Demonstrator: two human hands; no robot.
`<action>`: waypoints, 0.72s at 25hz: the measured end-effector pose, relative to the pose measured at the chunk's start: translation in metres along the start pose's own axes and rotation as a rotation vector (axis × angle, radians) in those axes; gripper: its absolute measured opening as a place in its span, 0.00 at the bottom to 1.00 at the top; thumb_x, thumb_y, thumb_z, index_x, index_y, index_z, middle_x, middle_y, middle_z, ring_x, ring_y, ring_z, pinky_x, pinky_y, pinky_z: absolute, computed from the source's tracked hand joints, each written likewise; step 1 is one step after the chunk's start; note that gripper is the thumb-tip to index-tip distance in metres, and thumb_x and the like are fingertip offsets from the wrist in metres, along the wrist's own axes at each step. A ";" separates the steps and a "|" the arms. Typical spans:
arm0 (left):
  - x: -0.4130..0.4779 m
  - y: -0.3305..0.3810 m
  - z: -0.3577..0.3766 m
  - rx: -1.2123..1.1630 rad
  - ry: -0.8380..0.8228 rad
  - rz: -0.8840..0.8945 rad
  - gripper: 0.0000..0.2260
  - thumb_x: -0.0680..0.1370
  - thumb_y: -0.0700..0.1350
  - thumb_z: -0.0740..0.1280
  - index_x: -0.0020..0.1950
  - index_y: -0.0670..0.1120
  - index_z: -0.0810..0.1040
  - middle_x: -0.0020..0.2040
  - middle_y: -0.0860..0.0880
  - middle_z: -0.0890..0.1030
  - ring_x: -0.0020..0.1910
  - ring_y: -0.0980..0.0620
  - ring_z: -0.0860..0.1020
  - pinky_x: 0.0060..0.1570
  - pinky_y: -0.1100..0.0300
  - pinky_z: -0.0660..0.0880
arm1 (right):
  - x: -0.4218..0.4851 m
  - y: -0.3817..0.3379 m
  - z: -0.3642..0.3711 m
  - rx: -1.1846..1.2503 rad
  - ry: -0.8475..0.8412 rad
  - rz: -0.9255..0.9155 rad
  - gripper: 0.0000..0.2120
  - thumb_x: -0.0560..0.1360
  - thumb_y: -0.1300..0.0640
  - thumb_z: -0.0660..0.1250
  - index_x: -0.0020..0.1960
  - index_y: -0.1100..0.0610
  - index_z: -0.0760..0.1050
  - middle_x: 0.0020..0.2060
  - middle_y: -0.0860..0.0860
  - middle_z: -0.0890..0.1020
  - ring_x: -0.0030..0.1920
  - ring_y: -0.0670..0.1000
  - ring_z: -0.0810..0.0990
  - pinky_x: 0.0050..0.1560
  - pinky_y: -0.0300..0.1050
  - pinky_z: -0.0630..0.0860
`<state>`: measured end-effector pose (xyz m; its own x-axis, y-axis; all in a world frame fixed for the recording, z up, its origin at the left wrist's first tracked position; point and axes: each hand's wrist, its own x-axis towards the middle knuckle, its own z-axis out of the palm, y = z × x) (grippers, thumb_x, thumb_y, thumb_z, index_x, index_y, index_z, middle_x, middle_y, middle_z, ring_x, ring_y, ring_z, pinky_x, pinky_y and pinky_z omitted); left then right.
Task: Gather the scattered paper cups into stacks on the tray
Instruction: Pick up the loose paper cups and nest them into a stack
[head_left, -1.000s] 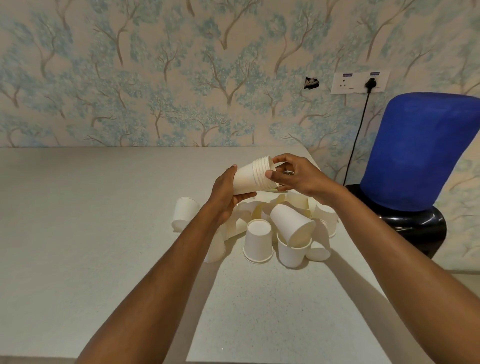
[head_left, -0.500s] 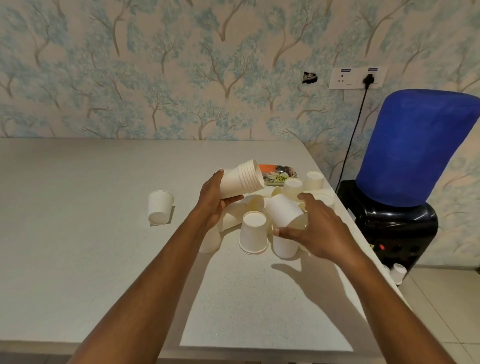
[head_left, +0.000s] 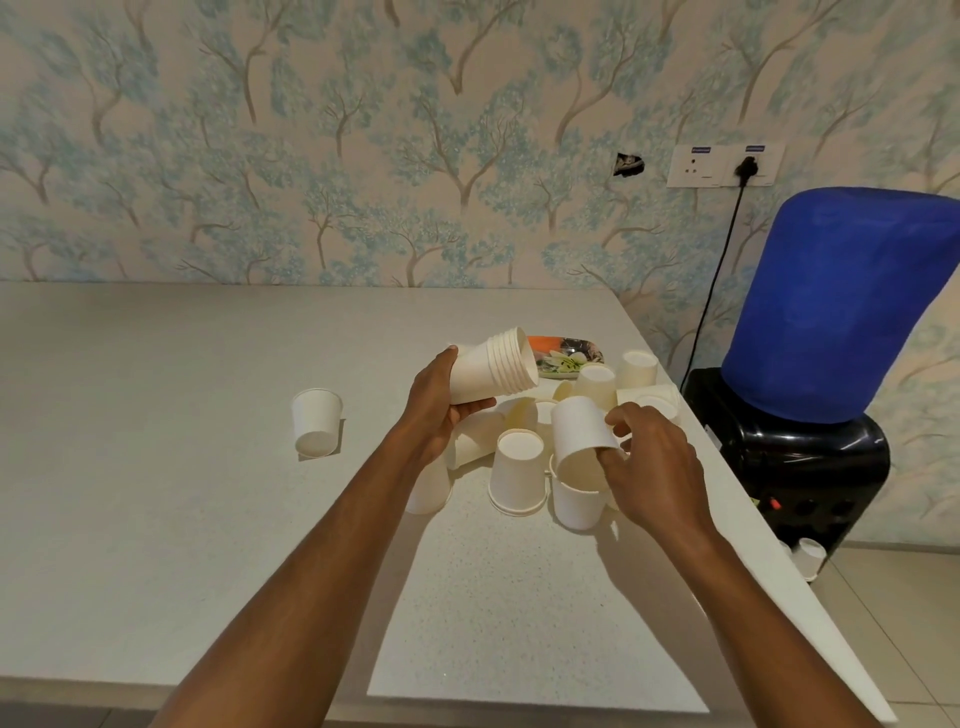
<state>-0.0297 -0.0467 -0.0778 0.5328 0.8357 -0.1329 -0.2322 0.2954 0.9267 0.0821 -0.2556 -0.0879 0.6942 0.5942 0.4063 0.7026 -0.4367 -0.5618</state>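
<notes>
Right hand (head_left: 649, 462) left the stack half a second ago, now closed on a loose cup (head_left: 579, 441) mid-frame. Left hand (head_left: 436, 410) grips the nested stack (head_left: 493, 371) above the pile. Tray (head_left: 566, 349) sits behind, upper centre. Next cup probably joins the stack.

Socket labels (head_left: 701, 150) seemingly unreadable.

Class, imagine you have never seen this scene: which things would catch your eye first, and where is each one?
The big blue water-dispenser bottle cover at the far right stands out. Next comes the jumble of white paper cups near the grey table's right edge. Above it, the left hand holds a nested stack of white cups tilted sideways, while the right hand grips a single white cup.
</notes>
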 end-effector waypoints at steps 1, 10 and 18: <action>0.000 0.000 0.000 0.010 -0.005 -0.001 0.13 0.81 0.52 0.61 0.62 0.46 0.71 0.54 0.40 0.78 0.50 0.42 0.80 0.40 0.54 0.83 | 0.002 0.001 0.001 0.010 0.043 -0.009 0.17 0.72 0.59 0.73 0.60 0.56 0.77 0.55 0.55 0.82 0.52 0.55 0.81 0.49 0.53 0.79; 0.003 0.008 0.003 0.065 -0.064 0.007 0.11 0.80 0.52 0.62 0.56 0.46 0.75 0.53 0.39 0.80 0.46 0.43 0.82 0.35 0.56 0.81 | 0.046 -0.006 -0.028 0.300 0.268 -0.111 0.10 0.73 0.69 0.66 0.50 0.59 0.82 0.41 0.50 0.81 0.43 0.52 0.80 0.36 0.46 0.78; -0.005 0.012 0.002 0.055 -0.162 0.011 0.09 0.79 0.51 0.64 0.50 0.49 0.80 0.42 0.47 0.86 0.39 0.49 0.85 0.35 0.56 0.81 | 0.081 -0.034 -0.013 0.180 0.003 -0.211 0.10 0.75 0.68 0.62 0.49 0.60 0.81 0.44 0.56 0.84 0.47 0.58 0.80 0.43 0.53 0.77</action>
<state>-0.0338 -0.0477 -0.0652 0.6556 0.7520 -0.0681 -0.1962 0.2567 0.9464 0.1164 -0.2011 -0.0268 0.5359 0.6573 0.5299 0.7928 -0.1759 -0.5835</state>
